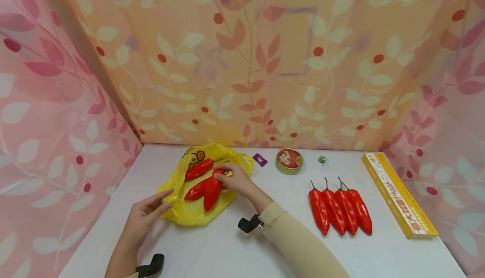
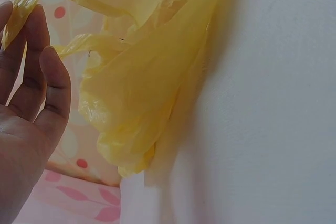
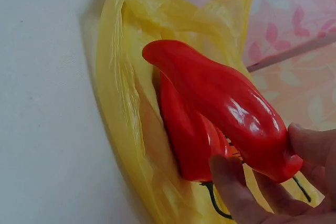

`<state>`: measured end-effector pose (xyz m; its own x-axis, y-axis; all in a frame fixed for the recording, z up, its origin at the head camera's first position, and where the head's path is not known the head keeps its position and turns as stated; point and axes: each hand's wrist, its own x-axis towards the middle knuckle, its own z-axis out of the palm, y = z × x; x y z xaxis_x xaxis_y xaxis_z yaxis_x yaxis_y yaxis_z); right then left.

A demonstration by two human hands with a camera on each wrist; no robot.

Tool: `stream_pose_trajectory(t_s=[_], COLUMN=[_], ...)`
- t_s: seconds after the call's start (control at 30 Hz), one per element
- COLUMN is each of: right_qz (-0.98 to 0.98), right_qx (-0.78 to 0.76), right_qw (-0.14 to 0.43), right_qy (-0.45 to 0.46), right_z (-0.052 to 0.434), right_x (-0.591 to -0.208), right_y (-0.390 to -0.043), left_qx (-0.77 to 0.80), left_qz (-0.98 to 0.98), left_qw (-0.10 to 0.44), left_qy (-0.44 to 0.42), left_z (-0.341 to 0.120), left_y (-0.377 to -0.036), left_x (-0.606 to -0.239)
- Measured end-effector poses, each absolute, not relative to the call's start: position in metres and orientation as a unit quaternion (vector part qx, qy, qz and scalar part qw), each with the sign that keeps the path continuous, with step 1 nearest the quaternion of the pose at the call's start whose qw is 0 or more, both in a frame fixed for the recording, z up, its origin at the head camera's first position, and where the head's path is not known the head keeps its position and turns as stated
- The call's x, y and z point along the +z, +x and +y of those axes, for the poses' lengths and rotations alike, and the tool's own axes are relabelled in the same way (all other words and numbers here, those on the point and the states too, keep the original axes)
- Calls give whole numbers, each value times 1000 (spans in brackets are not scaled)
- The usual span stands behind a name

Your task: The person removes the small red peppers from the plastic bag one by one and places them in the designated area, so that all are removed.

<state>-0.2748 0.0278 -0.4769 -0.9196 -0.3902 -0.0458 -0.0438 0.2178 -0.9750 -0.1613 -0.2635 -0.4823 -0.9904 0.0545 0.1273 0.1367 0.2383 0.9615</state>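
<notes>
A yellow plastic bag (image 1: 189,217) lies spread on the table, its mouth held apart. My left hand (image 1: 142,213) pinches the bag's near left edge; in the left wrist view a handle strip (image 2: 23,11) runs between the fingers. With thumb and fingers my right hand (image 1: 238,181) grips a red chili pepper (image 1: 213,194) by its stem end, tip pointing toward me over the bag. Two more red peppers lie in the bag, one at the back (image 1: 199,169) and one just left of the held pepper (image 1: 195,189). The right wrist view shows the held pepper (image 3: 226,98) overlapping another.
Several red peppers (image 1: 335,210) lie in a row on the right, stems away from me. Beyond them is a yellow pasta box (image 1: 399,196). A purple-wrapped candy (image 1: 259,159), a round red tin (image 1: 289,161) and a small green item (image 1: 322,159) sit along the back. Patterned curtains enclose the table.
</notes>
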Motion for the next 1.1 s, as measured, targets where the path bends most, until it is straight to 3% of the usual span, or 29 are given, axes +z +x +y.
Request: stream_pose_trajectory(t_s=[0.7,1.1], right_qz=[797,820], right_qx=[-563,-557], right_qw=[122,56], right_qy=[-181,-122], right_z=[89,125], right_x=[-451,-445], right_y=[-242,-228], left_qx=[-624,-616], left_qz=[-779,-785], left_qw=[27,34], left_qy=[-54,-59], left_z=[-266,-267], left_y=[-163,-165], left_x=[-483,-486])
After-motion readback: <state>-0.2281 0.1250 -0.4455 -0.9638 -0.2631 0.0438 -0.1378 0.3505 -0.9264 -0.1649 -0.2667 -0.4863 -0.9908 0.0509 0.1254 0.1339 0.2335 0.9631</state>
